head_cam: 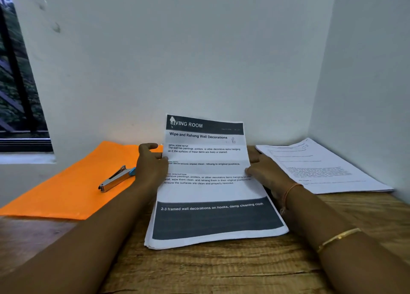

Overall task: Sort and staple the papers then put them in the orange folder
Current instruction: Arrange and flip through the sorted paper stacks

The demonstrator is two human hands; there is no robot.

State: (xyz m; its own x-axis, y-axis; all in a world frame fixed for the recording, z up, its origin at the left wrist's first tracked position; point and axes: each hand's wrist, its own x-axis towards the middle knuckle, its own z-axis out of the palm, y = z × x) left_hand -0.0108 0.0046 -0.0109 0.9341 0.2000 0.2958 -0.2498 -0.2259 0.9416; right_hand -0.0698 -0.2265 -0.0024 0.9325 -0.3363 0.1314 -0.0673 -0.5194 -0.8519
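Orange folder (73, 183) lies flat and closed at the left of the worktop (210, 269), far edge against the wall. Probably parked there as the final drop spot, clear of the sorting area.

Stapler (116, 178) rests on the folder, touching it, just left of the left hand. Within reach but untouched, so stapling looks not yet started.

Left hand (150, 167) grips the left edge of the top sheet (206, 156). Thumb on the printed face, fingers curled behind the edge, index raised free above. Pinching the sheet, as far as I can tell.

The sheet's far half is lifted and tilted toward the camera, near half still on the centre stack (213, 234). Likely raised to read the header "LIVING ROOM" and the handwritten mark near the top right, to decide which pile it joins.

Right hand (264, 169) holds the sheet's right edge. Fingers loosely together against the paper; whether they wrap behind it I cannot tell. Two-handed hold keeps the page flat enough to read.

Second pile (319, 167) sits at the far right, near the corner wall, apart from the centre stack. Probably the already-sorted set.
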